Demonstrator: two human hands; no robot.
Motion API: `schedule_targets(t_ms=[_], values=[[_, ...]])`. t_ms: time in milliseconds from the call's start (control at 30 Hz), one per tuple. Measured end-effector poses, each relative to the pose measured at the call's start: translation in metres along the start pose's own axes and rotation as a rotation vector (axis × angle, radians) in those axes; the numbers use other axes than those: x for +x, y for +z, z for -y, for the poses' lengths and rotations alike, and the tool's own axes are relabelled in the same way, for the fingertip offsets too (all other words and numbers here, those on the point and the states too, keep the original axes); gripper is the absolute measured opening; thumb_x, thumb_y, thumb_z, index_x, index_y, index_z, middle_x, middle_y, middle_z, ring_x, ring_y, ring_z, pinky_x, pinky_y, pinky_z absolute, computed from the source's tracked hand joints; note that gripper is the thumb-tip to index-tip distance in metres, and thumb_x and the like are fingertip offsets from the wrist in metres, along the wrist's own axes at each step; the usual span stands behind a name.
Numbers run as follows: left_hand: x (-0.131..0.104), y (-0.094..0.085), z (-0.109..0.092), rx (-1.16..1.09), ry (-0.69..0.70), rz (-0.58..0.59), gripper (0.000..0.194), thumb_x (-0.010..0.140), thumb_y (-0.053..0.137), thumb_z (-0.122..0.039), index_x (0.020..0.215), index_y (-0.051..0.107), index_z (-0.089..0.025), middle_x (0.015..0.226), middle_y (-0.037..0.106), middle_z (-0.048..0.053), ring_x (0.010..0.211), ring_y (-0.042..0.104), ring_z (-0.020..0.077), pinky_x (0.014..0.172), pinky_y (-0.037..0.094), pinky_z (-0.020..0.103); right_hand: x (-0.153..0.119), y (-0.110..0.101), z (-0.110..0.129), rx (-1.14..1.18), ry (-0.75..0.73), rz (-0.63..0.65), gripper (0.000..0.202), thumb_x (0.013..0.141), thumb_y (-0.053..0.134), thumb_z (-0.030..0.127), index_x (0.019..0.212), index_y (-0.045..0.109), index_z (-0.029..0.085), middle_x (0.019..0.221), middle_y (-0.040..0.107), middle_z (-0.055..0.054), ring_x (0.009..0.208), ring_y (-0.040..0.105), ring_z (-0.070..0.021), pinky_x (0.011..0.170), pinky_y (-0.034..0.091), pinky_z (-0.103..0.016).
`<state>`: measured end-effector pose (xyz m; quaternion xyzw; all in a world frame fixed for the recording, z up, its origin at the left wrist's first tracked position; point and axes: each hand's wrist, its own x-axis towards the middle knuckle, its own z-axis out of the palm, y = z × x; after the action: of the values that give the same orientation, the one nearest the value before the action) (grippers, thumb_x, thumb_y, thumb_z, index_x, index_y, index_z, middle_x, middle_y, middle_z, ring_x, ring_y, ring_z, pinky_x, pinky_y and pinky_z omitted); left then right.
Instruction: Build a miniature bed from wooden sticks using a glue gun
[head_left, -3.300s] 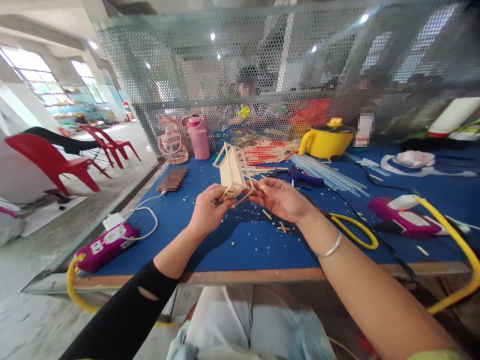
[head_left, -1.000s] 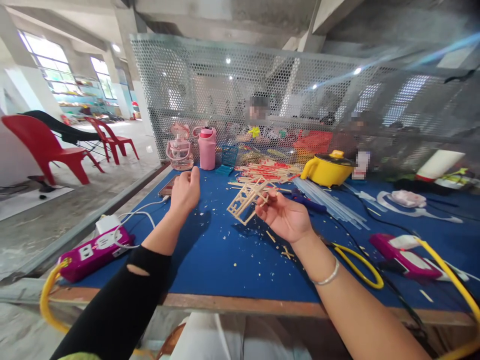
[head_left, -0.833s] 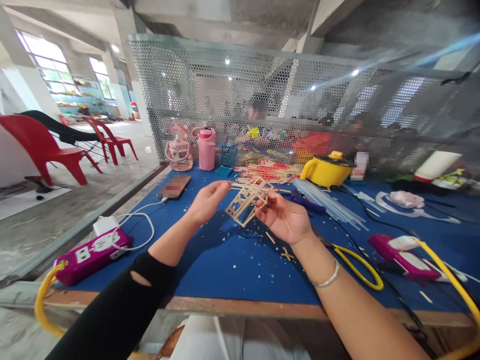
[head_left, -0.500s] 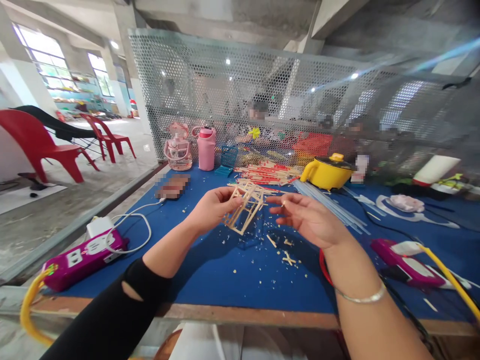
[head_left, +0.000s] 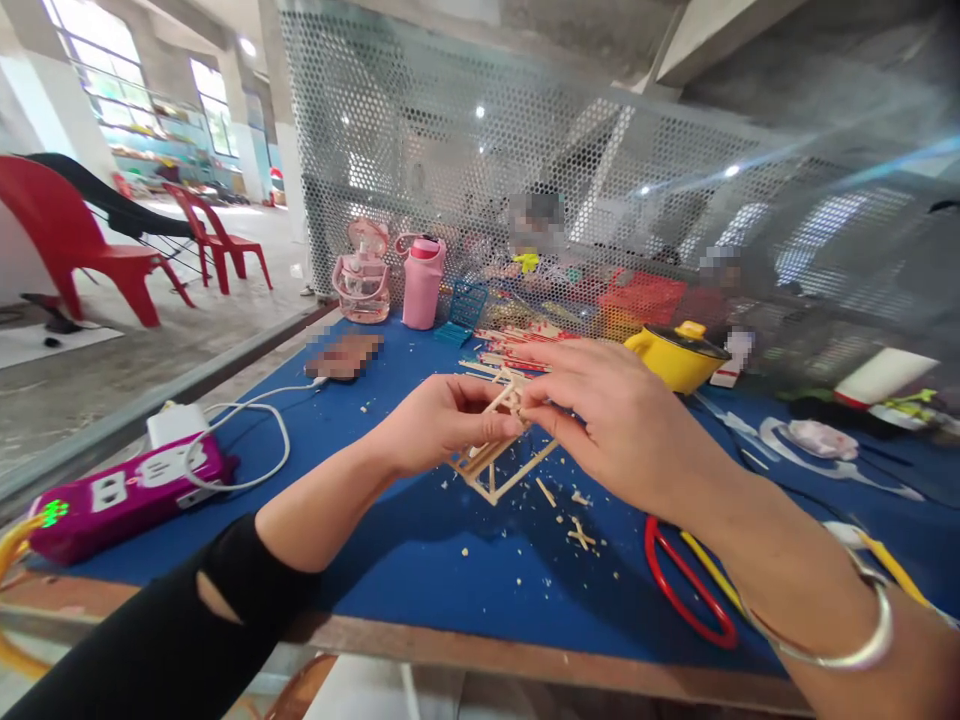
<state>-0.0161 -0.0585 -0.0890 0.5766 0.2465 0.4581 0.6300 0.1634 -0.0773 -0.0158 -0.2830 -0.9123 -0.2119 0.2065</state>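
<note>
Above the blue tabletop (head_left: 420,560), my left hand (head_left: 442,425) grips a small frame of thin wooden sticks (head_left: 491,480) between thumb and fingers. My right hand (head_left: 600,410) reaches over from the right, thumb and index finger pinched at the frame's upper end. Whether a separate small piece sits in that pinch is hidden by the fingers. Below the frame lie a crossed pair of sticks (head_left: 581,536) and pale wood crumbs. Behind my hands is a pile of red-marked sticks (head_left: 491,350).
Left: a purple power strip (head_left: 127,495) with white cable and a phone (head_left: 345,356). Behind: a pink bottle (head_left: 424,285), a clear jug (head_left: 362,285) and a perforated metal screen (head_left: 420,130), with people beyond. Right: a yellow pot (head_left: 679,358) and red-handled tool (head_left: 686,585).
My right hand has moved left onto the frame's upper end, its fingers now pinched. My left hand still holds the frame. The camera view has shifted, and the red handle shows more.
</note>
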Motion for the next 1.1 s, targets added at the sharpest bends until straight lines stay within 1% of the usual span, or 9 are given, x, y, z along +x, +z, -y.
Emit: schedule_targets(t_ms=[200, 333, 433, 533, 600, 667, 767, 933, 1100], values=[[-0.001, 0.002, -0.002, -0.003, -0.014, 0.043, 0.026, 0.066, 0.076, -0.019, 0.091, 0.072, -0.014, 0.079, 0.067, 0.001, 0.067, 0.056, 0.0094, 0.066, 0.043, 0.023, 0.001, -0.005, 0.002, -0.091, -0.016, 0.017, 0.017, 0.088, 0.051, 0.020, 0.085, 0.067, 0.017, 0.114, 0.068, -0.010, 0.106, 0.061, -0.0274, 0.089, 0.044, -0.045], [-0.002, 0.002, -0.004, 0.017, -0.002, 0.043, 0.026, 0.067, 0.074, -0.019, 0.092, 0.072, -0.014, 0.079, 0.066, 0.001, 0.067, 0.056, 0.0100, 0.066, 0.043, 0.023, 0.002, -0.009, 0.003, -0.084, -0.031, 0.043, 0.017, 0.087, 0.050, 0.017, 0.087, 0.067, 0.016, 0.098, 0.070, -0.009, 0.094, 0.063, -0.0242, 0.082, 0.045, -0.040], [-0.003, 0.004, -0.006, 0.024, -0.003, 0.052, 0.024, 0.068, 0.074, -0.019, 0.091, 0.071, -0.014, 0.077, 0.065, 0.000, 0.065, 0.055, 0.0091, 0.064, 0.043, 0.022, 0.002, -0.012, 0.004, -0.074, -0.024, 0.085, 0.017, 0.086, 0.050, 0.015, 0.089, 0.067, 0.016, 0.094, 0.070, -0.009, 0.090, 0.063, -0.0230, 0.079, 0.045, -0.036], [-0.004, 0.005, -0.006, 0.030, -0.006, 0.064, 0.019, 0.069, 0.072, -0.019, 0.087, 0.071, -0.013, 0.074, 0.064, -0.001, 0.063, 0.053, 0.0078, 0.061, 0.041, 0.021, 0.003, -0.015, 0.005, -0.095, 0.015, 0.151, 0.018, 0.086, 0.049, 0.016, 0.090, 0.067, 0.016, 0.091, 0.069, -0.008, 0.087, 0.063, -0.0220, 0.075, 0.044, -0.034], [-0.004, 0.005, -0.005, 0.030, -0.009, 0.069, 0.018, 0.069, 0.072, -0.020, 0.086, 0.070, -0.013, 0.073, 0.063, -0.001, 0.062, 0.052, 0.0077, 0.060, 0.041, 0.021, 0.005, -0.017, 0.006, -0.127, 0.045, 0.177, 0.016, 0.086, 0.050, 0.017, 0.087, 0.067, 0.017, 0.085, 0.069, -0.007, 0.081, 0.063, -0.0210, 0.071, 0.043, -0.033], [-0.004, 0.005, -0.005, 0.032, -0.007, 0.063, 0.018, 0.069, 0.072, -0.020, 0.085, 0.070, -0.012, 0.072, 0.062, 0.000, 0.062, 0.052, 0.0081, 0.060, 0.041, 0.021, 0.008, -0.018, 0.008, -0.163, 0.085, 0.201, 0.016, 0.085, 0.051, 0.018, 0.079, 0.066, 0.017, 0.077, 0.068, -0.005, 0.073, 0.062, -0.0192, 0.065, 0.041, -0.031], [-0.003, 0.004, -0.005, 0.041, 0.005, 0.043, 0.019, 0.068, 0.072, -0.021, 0.086, 0.070, -0.012, 0.073, 0.063, 0.001, 0.063, 0.053, 0.0093, 0.061, 0.042, 0.023, 0.011, -0.019, 0.011, -0.177, 0.113, 0.204, 0.019, 0.085, 0.051, 0.020, 0.073, 0.065, 0.018, 0.068, 0.066, -0.004, 0.064, 0.059, -0.0166, 0.061, 0.038, -0.030], [-0.004, 0.005, -0.006, 0.056, 0.009, 0.034, 0.018, 0.069, 0.071, -0.020, 0.084, 0.070, -0.012, 0.075, 0.064, 0.002, 0.066, 0.054, 0.0103, 0.061, 0.042, 0.023, 0.008, -0.018, 0.012, -0.147, 0.076, 0.183, 0.018, 0.086, 0.049, 0.019, 0.077, 0.065, 0.018, 0.068, 0.066, -0.004, 0.065, 0.059, -0.0153, 0.059, 0.037, -0.028], [-0.005, 0.008, -0.007, 0.038, -0.003, 0.028, 0.015, 0.070, 0.071, -0.019, 0.083, 0.070, -0.013, 0.073, 0.063, 0.000, 0.064, 0.052, 0.0087, 0.061, 0.040, 0.021, 0.010, -0.021, 0.013, -0.193, 0.082, 0.286, 0.015, 0.080, 0.050, 0.012, 0.071, 0.060, 0.018, 0.067, 0.063, -0.003, 0.061, 0.057, -0.0165, 0.056, 0.034, -0.029]])
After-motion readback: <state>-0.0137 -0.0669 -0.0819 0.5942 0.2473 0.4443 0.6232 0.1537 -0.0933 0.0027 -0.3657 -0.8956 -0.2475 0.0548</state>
